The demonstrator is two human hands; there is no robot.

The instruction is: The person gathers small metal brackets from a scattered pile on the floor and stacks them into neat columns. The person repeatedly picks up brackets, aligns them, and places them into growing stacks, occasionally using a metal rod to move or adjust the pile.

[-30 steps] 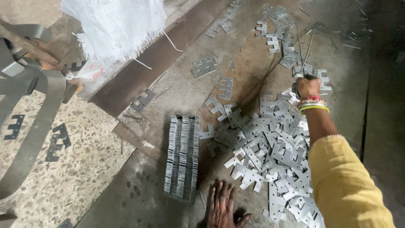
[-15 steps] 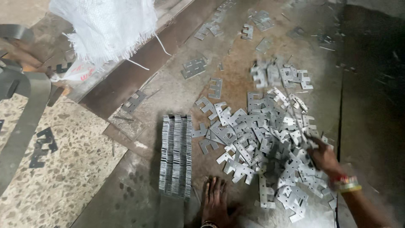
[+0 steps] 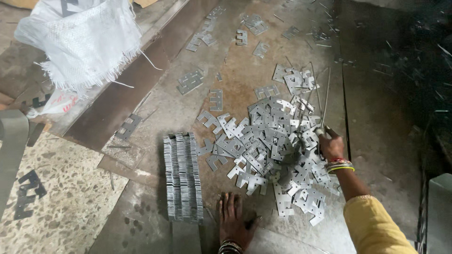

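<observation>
Right hand (image 3: pixel 331 146): closed around thin metal rods (image 3: pixel 325 101) at the far edge of the loose heap of flat metal plates (image 3: pixel 270 148), apparently raking it. Left hand (image 3: pixel 234 217): flat, fingers spread, on the floor (image 3: pixel 376 136) just beside the neat plate stack (image 3: pixel 182 176). White woven sack (image 3: pixel 82 40) and scattered plates lie well apart.

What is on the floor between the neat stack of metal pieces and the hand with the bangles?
In the head view, a loose pile of flat metal plates lies there.
</observation>
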